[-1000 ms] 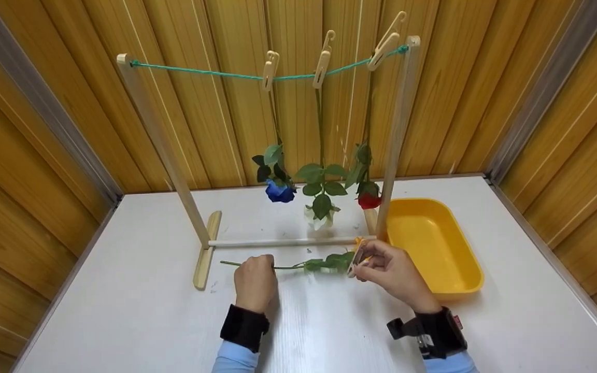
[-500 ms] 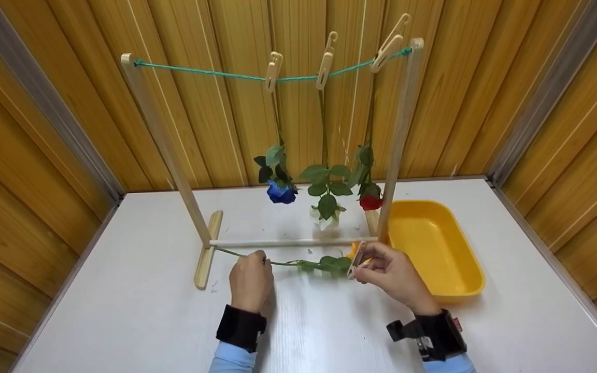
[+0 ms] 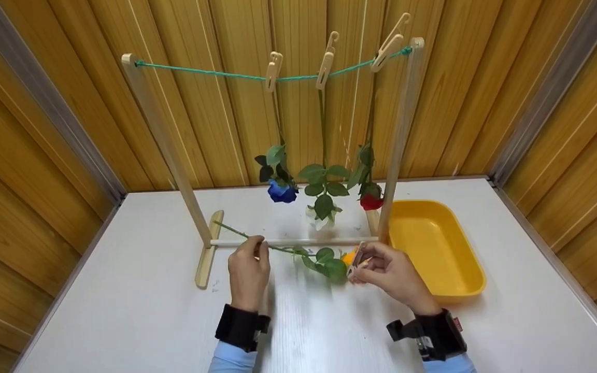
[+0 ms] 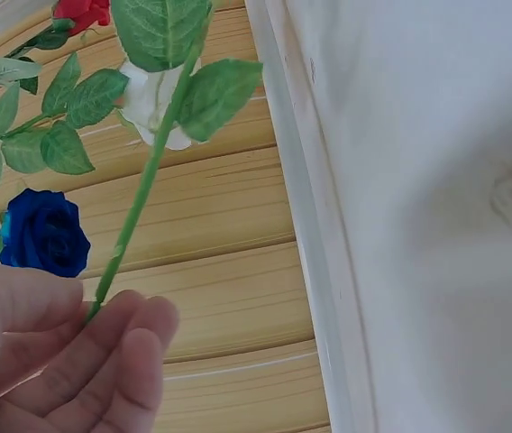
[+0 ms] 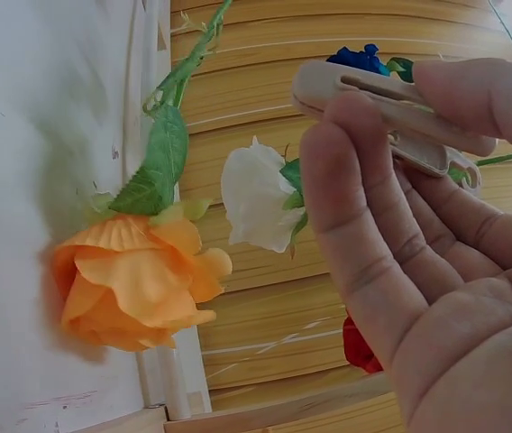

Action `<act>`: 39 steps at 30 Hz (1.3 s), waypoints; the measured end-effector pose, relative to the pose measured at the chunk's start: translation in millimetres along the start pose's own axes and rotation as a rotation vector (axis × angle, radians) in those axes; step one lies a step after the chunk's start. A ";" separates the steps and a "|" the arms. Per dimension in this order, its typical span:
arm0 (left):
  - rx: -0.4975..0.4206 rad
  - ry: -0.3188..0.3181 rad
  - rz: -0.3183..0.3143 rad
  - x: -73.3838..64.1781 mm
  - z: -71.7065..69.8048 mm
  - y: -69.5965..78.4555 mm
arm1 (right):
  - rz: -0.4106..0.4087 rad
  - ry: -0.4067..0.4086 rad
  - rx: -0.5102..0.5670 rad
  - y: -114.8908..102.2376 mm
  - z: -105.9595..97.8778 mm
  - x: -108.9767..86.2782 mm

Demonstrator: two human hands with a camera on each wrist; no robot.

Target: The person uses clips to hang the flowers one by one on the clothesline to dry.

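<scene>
My left hand pinches the green stem of an orange rose between thumb and fingertips. In the head view the stem slants over the rack's bottom bar, its leaves to the right. The orange bloom shows whole in the right wrist view; from the head it is partly behind my right hand. That hand holds a beige clothespin between thumb and fingers, beside the bloom. A blue rose, a white rose and a red rose hang upside down behind.
A wooden rack carries a sagging green cord with 3 clothespins on it, bunched toward the right. Right of the rack, a yellow basin stands on the white table. Wood-patterned walls enclose the back and sides.
My left hand has raised the orange rose's stem, whose cut end has swung away from me, past the bottom bar. My right hand has stayed nearly still with the clothespin.
</scene>
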State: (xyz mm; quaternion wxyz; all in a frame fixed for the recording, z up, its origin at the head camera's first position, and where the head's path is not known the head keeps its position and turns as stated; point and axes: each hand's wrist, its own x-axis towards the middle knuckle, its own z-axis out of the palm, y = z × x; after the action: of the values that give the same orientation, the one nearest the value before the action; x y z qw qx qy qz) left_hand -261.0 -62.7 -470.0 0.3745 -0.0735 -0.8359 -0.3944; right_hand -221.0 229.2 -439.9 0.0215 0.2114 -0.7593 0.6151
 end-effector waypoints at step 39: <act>-0.141 0.167 0.135 17.3 -34.1 31.4 | -0.118 -0.074 -0.219 -57.5 -5.7 40.9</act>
State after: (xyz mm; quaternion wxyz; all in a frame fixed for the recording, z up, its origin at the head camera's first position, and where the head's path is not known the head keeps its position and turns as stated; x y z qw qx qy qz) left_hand -240.8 -68.7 -425.3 0.4625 -0.1224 -0.7652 -0.4308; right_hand -239.5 213.7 -373.3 0.0524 0.2746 -0.8085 0.5178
